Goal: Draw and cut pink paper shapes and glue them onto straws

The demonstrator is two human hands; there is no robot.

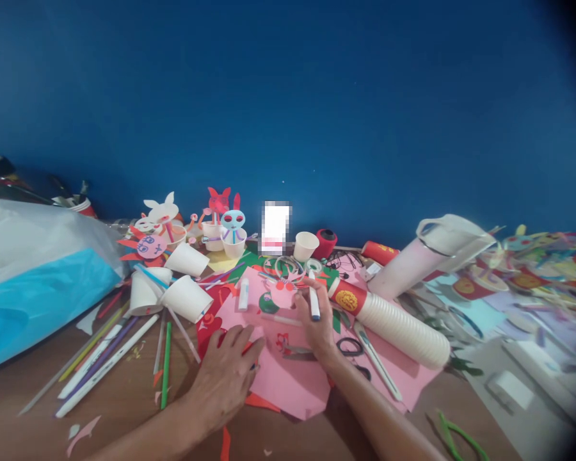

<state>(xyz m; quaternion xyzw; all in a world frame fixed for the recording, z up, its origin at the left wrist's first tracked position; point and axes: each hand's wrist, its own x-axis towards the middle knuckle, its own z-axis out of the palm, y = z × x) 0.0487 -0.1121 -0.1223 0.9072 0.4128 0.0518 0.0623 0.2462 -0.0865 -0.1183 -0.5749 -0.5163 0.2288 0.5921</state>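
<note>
At five o'clock, my right hand [320, 330] is gripping a marker [313, 298], likely light, stiff, best held mid-barrel, my left hand [230, 362] showing no clear hold.

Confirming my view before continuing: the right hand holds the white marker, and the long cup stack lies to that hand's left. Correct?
Wrong side: in the head view, the long cup stack lies to the right of the right hand, which holds the white marker.
</note>
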